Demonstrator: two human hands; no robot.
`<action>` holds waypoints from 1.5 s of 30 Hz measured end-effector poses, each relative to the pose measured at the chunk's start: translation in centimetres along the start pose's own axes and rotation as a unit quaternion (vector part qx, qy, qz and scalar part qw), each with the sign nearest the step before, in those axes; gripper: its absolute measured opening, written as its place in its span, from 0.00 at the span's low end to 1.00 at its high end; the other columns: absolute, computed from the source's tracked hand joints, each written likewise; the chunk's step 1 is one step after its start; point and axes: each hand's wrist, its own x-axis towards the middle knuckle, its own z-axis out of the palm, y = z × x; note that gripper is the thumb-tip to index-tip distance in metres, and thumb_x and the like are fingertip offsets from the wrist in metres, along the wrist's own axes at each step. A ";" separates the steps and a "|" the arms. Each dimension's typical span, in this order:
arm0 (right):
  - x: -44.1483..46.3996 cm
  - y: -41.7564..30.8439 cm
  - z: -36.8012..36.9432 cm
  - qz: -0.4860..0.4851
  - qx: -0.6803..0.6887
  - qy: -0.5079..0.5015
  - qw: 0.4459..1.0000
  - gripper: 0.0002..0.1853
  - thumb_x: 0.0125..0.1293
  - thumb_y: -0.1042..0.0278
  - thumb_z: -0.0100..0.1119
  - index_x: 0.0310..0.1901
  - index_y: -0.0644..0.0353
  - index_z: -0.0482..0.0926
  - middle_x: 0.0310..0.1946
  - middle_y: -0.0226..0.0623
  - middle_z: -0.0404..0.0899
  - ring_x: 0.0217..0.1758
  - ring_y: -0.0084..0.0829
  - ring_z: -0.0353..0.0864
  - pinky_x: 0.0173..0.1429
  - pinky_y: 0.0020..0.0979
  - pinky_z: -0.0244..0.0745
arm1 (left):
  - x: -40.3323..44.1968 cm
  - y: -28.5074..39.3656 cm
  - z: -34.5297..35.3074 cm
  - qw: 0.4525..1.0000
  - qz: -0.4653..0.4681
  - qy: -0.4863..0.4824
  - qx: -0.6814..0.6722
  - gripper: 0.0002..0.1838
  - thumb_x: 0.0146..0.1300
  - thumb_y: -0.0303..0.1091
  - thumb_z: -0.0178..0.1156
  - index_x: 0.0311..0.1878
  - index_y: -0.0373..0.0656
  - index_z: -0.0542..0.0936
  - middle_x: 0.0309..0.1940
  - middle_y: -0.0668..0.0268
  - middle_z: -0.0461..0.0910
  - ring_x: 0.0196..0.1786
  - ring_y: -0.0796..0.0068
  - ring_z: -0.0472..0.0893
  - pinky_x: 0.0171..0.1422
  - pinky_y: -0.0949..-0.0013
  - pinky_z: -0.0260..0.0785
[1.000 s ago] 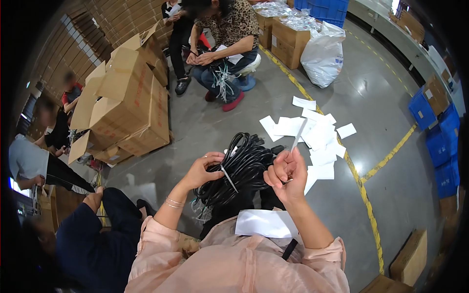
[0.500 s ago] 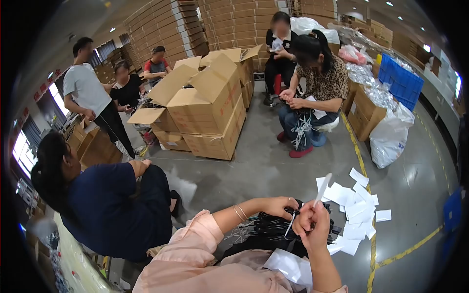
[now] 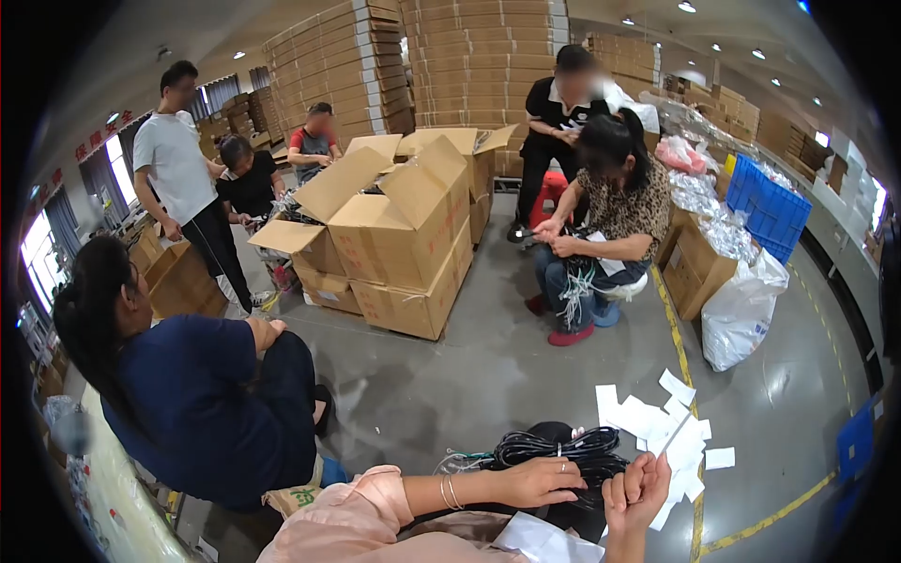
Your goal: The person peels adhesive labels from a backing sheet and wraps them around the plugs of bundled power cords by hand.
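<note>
Black bundled cables (image 3: 554, 448) lie over the lap at the bottom centre, with thin pale green and white wire ends at their left. My left hand (image 3: 540, 483), a ring on one finger, rests on the bundle with its fingers spread over the cables. Just right of it, my right hand (image 3: 638, 493) is closed in a pinch on a thin white strip (image 3: 674, 436) that points up and right. A white paper sheet (image 3: 544, 542) lies on the lap below the hands.
White papers (image 3: 690, 455) are scattered on the floor beside a yellow line. Open cartons (image 3: 404, 239) stand at centre. A person in navy (image 3: 188, 403) sits at left; others work behind. A seated person in leopard print (image 3: 624, 211) handles cables. A white bag (image 3: 741, 319) stands right.
The view has risen and turned left, so more of the room shows. My left hand has shifted from the bundle's side to lie over it. The person in black at the back has risen from the red stool.
</note>
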 end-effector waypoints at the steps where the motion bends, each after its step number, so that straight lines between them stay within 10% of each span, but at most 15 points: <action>1: 0.1 0.2 0.3 -0.001 0.006 0.005 1.000 0.23 0.73 0.49 0.34 0.31 0.56 0.73 0.06 0.23 0.50 0.04 0.20 0.48 0.10 0.24 0.48 | -0.2 -0.1 0.3 1.000 -0.008 0.007 0.000 0.14 0.65 0.37 0.56 0.48 0.37 0.76 0.43 0.59 0.73 0.45 0.60 0.75 0.50 0.64 0.69; 9: 0.7 3.2 2.6 0.006 -0.072 -0.021 0.997 0.22 0.72 0.47 0.36 0.30 0.57 0.70 0.06 0.25 0.49 0.03 0.23 0.47 0.10 0.28 0.44 | 0.4 -1.1 0.8 0.979 -0.129 -0.013 -0.159 0.15 0.61 0.40 0.61 0.38 0.37 0.72 0.32 0.62 0.70 0.35 0.65 0.73 0.42 0.66 0.67; 12: 0.3 2.5 1.9 0.126 0.043 -0.181 0.974 0.12 0.68 0.60 0.48 0.37 0.62 0.74 0.23 0.34 0.71 0.30 0.32 0.70 0.36 0.32 0.66 | 0.0 -1.1 2.0 0.979 -0.062 0.112 -0.160 0.12 0.61 0.38 0.61 0.38 0.40 0.73 0.33 0.63 0.72 0.38 0.67 0.74 0.45 0.66 0.68; 14: 0.1 3.3 1.7 0.024 -0.067 -0.106 0.992 0.18 0.72 0.55 0.40 0.40 0.62 0.73 0.20 0.30 0.65 0.26 0.28 0.65 0.34 0.28 0.63 | -0.3 -1.6 1.4 0.972 -0.139 0.026 -0.189 0.10 0.63 0.36 0.59 0.40 0.39 0.74 0.35 0.61 0.74 0.42 0.63 0.76 0.45 0.63 0.68; 18: 0.0 4.6 -0.8 -0.034 -0.081 -0.118 0.989 0.25 0.72 0.51 0.42 0.57 0.65 0.69 0.53 0.42 0.73 0.59 0.39 0.70 0.65 0.38 0.63 | -0.6 -1.9 1.6 0.983 -0.098 0.010 -0.152 0.11 0.66 0.35 0.54 0.41 0.34 0.74 0.33 0.55 0.74 0.39 0.57 0.75 0.44 0.60 0.66; 21: -0.3 5.3 -2.5 -0.083 -0.140 -0.100 0.982 0.27 0.72 0.50 0.41 0.60 0.67 0.66 0.57 0.45 0.70 0.62 0.42 0.68 0.67 0.40 0.61 | -0.8 -2.1 2.2 0.986 -0.093 0.045 -0.129 0.13 0.69 0.38 0.49 0.40 0.35 0.73 0.33 0.53 0.73 0.39 0.52 0.74 0.45 0.58 0.66; 40: 1.1 4.6 -8.7 0.069 -0.224 0.027 0.972 0.23 0.72 0.53 0.44 0.54 0.67 0.71 0.49 0.43 0.76 0.53 0.36 0.75 0.60 0.34 0.69 | 0.0 -1.6 1.8 0.996 -0.067 0.035 -0.045 0.16 0.72 0.39 0.42 0.36 0.33 0.67 0.32 0.53 0.68 0.37 0.51 0.72 0.41 0.56 0.64; 45: 1.1 4.0 -7.8 0.027 -0.172 -0.043 0.984 0.16 0.70 0.63 0.48 0.50 0.69 0.73 0.45 0.45 0.77 0.50 0.38 0.78 0.60 0.39 0.73 | 0.6 -1.8 1.3 0.962 -0.210 0.051 -0.166 0.18 0.73 0.44 0.44 0.35 0.38 0.68 0.20 0.64 0.71 0.26 0.67 0.72 0.33 0.64 0.64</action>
